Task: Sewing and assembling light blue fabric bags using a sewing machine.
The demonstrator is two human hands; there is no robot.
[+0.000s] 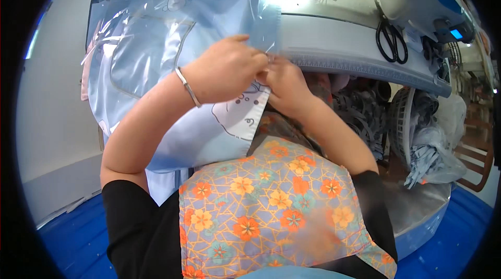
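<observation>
A light blue sheet of glossy material [146, 65] with printed cartoon animals and a stitched curved pocket outline spreads across the left side and hangs toward my lap. Its white-edged lower corner [237, 114] carries a drawn cartoon face. My left hand [224, 70], with a silver bangle at the wrist, has its fingers closed on the sheet's right edge. Against its fingertips, my right hand [287, 86] is also closed, pinching at the same edge. Fingers hide exactly what lies between the two hands.
Ahead lies a sewing machine bed [334, 33] with a ruler strip [360, 65] along its front edge. Black-handled scissors [391, 41] rest on it. At the right are a white plastic basket [401, 122], dark fabric strips [360, 117] and a clear bag of scraps [436, 148].
</observation>
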